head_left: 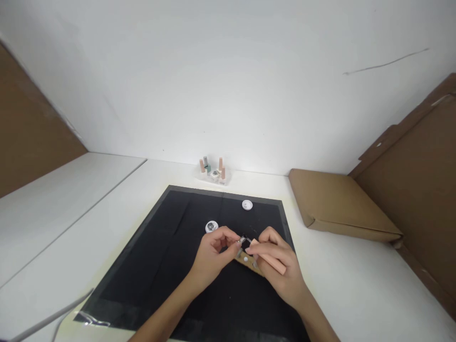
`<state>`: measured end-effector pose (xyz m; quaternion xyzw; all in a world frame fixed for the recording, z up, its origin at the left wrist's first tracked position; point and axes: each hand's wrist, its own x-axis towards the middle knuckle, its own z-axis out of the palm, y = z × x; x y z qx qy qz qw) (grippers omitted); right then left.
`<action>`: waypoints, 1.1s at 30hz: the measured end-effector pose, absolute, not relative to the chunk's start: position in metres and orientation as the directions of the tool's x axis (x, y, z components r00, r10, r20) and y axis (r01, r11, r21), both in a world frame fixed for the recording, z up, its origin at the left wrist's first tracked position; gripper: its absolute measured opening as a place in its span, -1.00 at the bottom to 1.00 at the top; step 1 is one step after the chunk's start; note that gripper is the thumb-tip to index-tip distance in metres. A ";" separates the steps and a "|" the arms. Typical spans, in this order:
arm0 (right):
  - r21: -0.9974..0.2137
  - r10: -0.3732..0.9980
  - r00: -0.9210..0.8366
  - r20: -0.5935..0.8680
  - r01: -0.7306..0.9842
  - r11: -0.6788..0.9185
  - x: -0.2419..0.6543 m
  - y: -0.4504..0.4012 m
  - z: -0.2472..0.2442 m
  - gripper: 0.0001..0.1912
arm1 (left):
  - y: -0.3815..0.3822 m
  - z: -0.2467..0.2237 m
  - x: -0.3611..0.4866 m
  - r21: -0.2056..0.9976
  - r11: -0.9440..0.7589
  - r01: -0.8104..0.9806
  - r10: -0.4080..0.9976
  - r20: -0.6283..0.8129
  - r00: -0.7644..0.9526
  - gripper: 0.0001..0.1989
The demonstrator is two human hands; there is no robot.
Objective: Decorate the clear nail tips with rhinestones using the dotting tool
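My left hand (217, 254) is closed in a pinch on a small, shiny piece (242, 240) that looks like a false nail. Between the fingers and thumb of my right hand (280, 261) is a nail polish brush (269, 258) with a long peach handle. Its thin tip points left and is close to or touching the small piece; I cannot tell which. Below both hands lies a tan strip (251, 263) with white dots on it, partly covered by my right hand. Just beyond my left hand sits a small round white pot (211, 226) with silvery contents.
A white round lid (247, 205) rests on the black mat (171, 237). Behind the mat, a clear tray (213, 180) holds several small bottles, some with peach caps. A flat cardboard box (342, 202) lies on the white table at the right. Brown panels stand at both sides.
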<state>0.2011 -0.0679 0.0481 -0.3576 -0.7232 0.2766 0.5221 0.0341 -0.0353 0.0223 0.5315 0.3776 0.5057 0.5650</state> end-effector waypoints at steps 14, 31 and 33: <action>-0.883 0.892 -0.058 0.448 0.131 0.451 0.205 -0.070 0.040 -0.84 | -0.035 0.019 0.033 0.982 -0.110 -0.154 0.965 0.143 0.221 -0.90; -0.945 0.945 0.007 0.328 -0.008 0.328 0.201 -0.065 0.032 -0.55 | -0.037 0.014 0.035 0.959 -0.262 -0.108 0.937 0.280 0.209 -0.93; -0.945 0.945 0.003 0.326 -0.016 0.326 0.200 -0.065 0.032 -0.53 | -0.037 0.014 0.036 0.953 -0.290 -0.091 0.930 0.303 0.210 -0.95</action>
